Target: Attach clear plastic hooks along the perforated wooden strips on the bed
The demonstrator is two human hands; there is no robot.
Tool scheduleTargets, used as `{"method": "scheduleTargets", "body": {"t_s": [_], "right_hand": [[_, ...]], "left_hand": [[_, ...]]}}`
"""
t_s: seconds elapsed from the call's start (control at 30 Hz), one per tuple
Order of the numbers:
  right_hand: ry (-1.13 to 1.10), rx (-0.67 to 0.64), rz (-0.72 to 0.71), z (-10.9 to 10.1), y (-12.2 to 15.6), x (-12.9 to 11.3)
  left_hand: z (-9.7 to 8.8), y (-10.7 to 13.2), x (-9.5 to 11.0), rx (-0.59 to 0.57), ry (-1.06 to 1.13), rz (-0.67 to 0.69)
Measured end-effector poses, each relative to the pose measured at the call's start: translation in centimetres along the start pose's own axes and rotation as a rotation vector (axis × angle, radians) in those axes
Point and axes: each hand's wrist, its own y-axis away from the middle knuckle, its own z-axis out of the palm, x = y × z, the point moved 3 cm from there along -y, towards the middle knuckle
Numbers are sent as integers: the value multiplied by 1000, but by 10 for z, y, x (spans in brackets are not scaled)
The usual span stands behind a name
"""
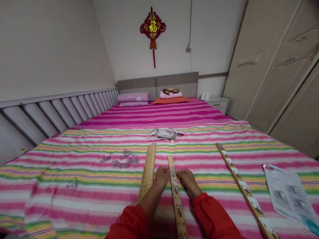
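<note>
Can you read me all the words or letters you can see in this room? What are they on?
The gold character on the red Chinese knot on the wall looks like "福"; the print on the paper sheet on the bed and on the plastic packets is too small and blurred to read.

A matt wood strip [177,196] bears shiny metal hooks [178,209].

A: Site type?
B: Domestic bedroom.
A: Evidence?
B: Wide bed under a pink-striped cotton quilt [199,146], lilac pillows [133,98], a cream panelled wardrobe [264,59], a white bedside cabinet [218,104], and a red knotted wall hanging [153,28].
</note>
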Motion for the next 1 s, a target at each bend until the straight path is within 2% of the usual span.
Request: {"method": "scheduleTargets", "body": {"t_s": [0.1,0.23,0.37,0.47,0.57,0.67,0.77,0.87,1.0], "right_hand": [[-41,-10,5,-1,5,-3],[-85,-25,10,-2,9,-5],[-109,-19,17,-2,9,-5],[-119,-6,16,-2,9,-5],[-116,0,14,-3,9,-5],[-106,5,14,-3,9,-5],[-99,11,15,-4,9,-4],[-97,10,17,-4,8,-3],[-98,5,27,-4,7,-3]], "left_hand": [[-20,0,11,0,-55,63],[-79,-5,26,151,-145,206],[-143,-13,20,335,-290,262],[-174,-16,11,438,-385,280],[-183,-16,11,494,-614,377],[-177,-17,19,527,-999,463],[-170,-18,25,544,-1232,465],[-169,-21,28,549,-1294,457],[-177,-26,31,626,-1220,444]]}}
